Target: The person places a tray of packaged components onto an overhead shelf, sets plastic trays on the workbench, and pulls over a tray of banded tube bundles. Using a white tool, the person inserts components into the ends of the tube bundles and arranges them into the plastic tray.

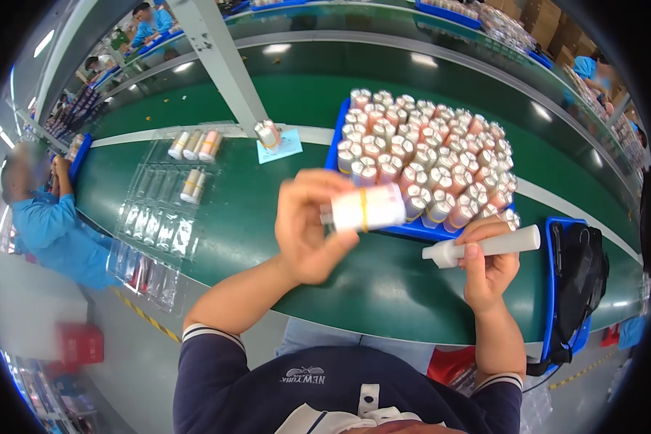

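Note:
My left hand [307,228] is closed around a white cylinder with a yellow band [369,208], lying roughly sideways in front of the blue tray [335,155]. This cylinder is smeared, so its surface detail is unclear. Pinched between thumb and fingers, a white tube with a narrow stepped tip [484,246] rests in my right hand [490,271], its tip toward the left. Behind both hands the tray holds many upright cylinders [427,152] with silvery, segmented ends and pale, pinkish or grey sides.
Clear plastic blister trays [155,192] lie at the left, with several banded cylinders [195,145] in them. One cylinder [267,134] stands on a light-blue paper [289,147] by a metal post [220,65]. A blue bin with black material [579,267] is at right. Another person [58,224] sits left.

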{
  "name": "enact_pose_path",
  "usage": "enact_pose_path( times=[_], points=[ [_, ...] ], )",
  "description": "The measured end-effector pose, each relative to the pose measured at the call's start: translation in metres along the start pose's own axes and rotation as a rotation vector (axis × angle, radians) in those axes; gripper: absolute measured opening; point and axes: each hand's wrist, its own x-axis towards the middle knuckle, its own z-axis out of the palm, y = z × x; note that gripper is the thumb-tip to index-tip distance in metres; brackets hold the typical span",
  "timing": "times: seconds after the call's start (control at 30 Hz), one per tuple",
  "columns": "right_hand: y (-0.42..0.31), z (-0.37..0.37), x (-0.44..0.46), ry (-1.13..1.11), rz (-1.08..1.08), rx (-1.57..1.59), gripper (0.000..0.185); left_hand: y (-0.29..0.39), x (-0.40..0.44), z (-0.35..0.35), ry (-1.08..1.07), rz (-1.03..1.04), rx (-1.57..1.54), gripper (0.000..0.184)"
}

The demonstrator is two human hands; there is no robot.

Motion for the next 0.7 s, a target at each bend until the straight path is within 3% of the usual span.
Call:
enact_pose_path(
  times=[0.03,0.23,0.3,0.37,0.43,0.5,0.53,0.57,0.63,0.7],
  points=[
    [0.001,0.0,0.0,0.001,-0.012,0.013,0.004,0.0,0.004,-0.007,0.046,-0.192,-0.22,0.042],
    [0.002,-0.001,0.001,0.003,-0.011,0.011,0.003,-0.008,0.014,-0.017,0.109,-0.222,-0.312,0.037],
    [0.001,0.0,0.001,0.009,-0.009,0.017,0.003,-0.007,0.015,-0.022,0.084,-0.202,-0.178,0.036],
    [0.0,-0.001,0.002,0.015,-0.012,0.016,0.003,-0.01,0.022,-0.031,0.174,-0.086,0.204,0.025],
    [0.001,-0.003,0.001,0.019,0.011,0.002,0.003,-0.01,0.034,-0.048,0.165,-0.009,0.814,0.015],
    [0.001,-0.004,0.002,0.022,0.009,-0.007,0.003,-0.023,0.038,-0.06,0.092,0.001,1.146,0.017],
    [0.002,-0.004,0.002,0.02,-0.002,-0.008,0.004,-0.024,0.035,-0.063,0.027,-0.192,1.301,0.021],
    [0.002,-0.005,0.002,0.023,0.0,-0.007,0.004,-0.027,0.033,-0.064,0.028,-0.19,1.303,0.021],
    [0.002,-0.006,0.002,0.022,-0.003,-0.008,0.004,-0.029,0.031,-0.065,-0.166,-0.213,1.619,0.021],
    [0.002,-0.007,0.002,0.025,-0.008,-0.011,0.004,-0.025,0.032,-0.058,-0.179,-0.187,1.572,0.024]
  ],
)
